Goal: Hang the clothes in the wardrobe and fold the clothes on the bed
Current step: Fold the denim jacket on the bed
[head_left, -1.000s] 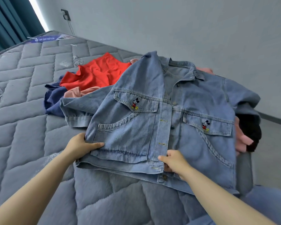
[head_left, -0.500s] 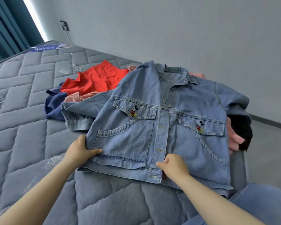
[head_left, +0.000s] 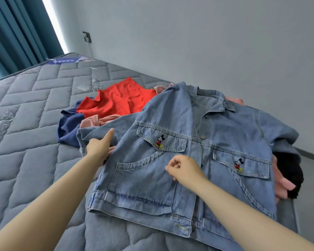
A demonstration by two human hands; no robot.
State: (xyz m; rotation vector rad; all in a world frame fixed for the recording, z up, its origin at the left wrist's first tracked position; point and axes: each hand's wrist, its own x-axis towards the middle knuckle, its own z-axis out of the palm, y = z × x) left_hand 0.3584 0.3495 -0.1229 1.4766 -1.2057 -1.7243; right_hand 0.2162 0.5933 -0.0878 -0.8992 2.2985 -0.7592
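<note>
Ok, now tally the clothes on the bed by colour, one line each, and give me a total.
Light blue: 1, the denim jacket
Red: 1, the red garment
Navy: 1, the navy garment
Black: 1, the black garment
Pink: at least 1, the pink garment; pink also shows right of the jacket, possibly a separate piece
Total: at least 5

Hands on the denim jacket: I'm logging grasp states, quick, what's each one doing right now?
Left hand: thumb straight on the sleeve of the denim jacket, fingers hidden under its edge; cannot tell.
Right hand: closed, fingers curled, holding nothing.
</note>
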